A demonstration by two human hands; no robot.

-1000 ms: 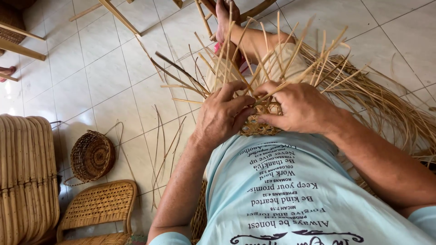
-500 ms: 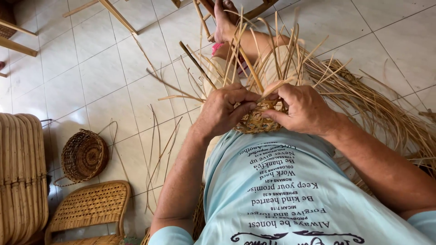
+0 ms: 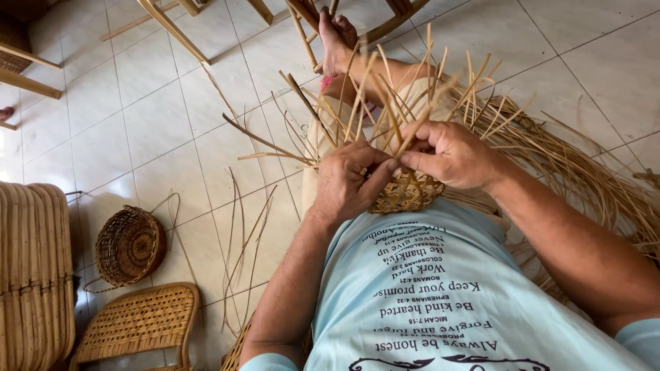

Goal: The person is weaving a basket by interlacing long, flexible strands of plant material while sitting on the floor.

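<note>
Fingers of right hand [image 3: 450, 154] pinch a rattan strip [image 3: 412, 134]; left hand [image 3: 350, 180] grips the woven base [image 3: 409, 196]

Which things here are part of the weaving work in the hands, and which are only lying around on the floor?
In the work:
left hand and right hand, both gripping the half-woven basket
upright rattan strips rising from it
bundle of loose strips beside the right arm

Lying about:
small finished basket
woven seat
stray strips on the tiles
wooden chair legs
</note>
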